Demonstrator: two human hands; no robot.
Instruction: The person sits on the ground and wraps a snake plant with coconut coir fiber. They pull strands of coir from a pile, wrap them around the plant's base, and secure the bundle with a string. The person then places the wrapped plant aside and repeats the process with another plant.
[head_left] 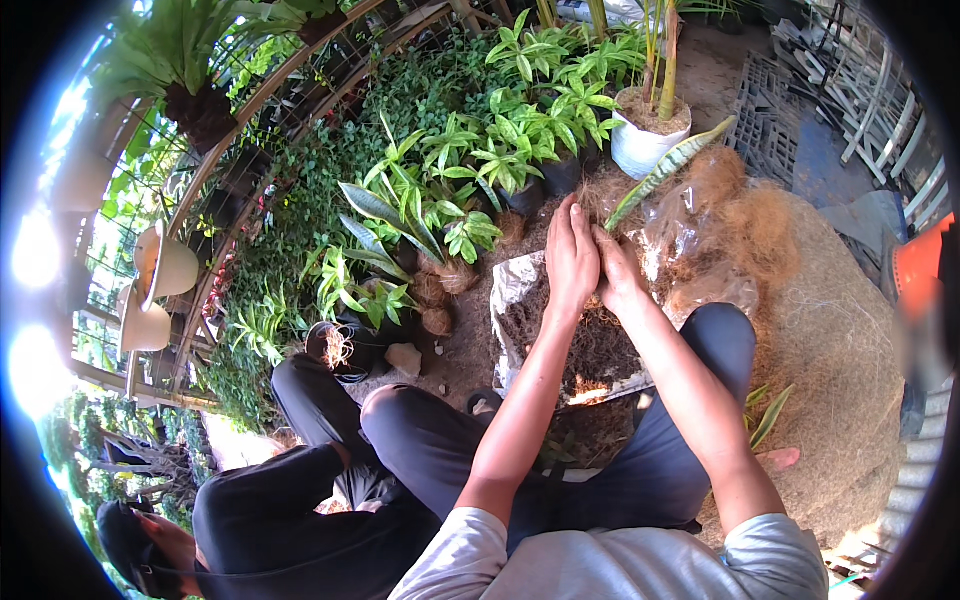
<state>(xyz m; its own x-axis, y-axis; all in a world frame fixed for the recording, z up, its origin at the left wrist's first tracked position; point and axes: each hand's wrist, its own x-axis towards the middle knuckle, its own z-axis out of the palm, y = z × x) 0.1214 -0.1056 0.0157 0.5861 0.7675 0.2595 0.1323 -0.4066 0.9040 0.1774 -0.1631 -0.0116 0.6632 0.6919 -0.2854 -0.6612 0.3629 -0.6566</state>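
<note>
My left hand (572, 258) and my right hand (620, 270) are pressed toward each other, palms facing, with fingers pointing away from me. A snake plant (670, 168) with a long mottled leaf rises from between them and leans to the far right. Its base is hidden by my hands. Below them is an open white sack (518, 285) holding dark, fibrous soil (590, 350). Right of my hands lie clear plastic (680, 225) and loose brown coconut fibre (765, 230).
Leafy potted plants (515, 165) and fibre-wrapped root balls (436, 320) stand ahead and left. A white pot (648, 140) is at the back. A large flat rock (840, 370) and an orange pot (918, 265) are right. Another person's dark-clothed leg (320, 400) is close at left.
</note>
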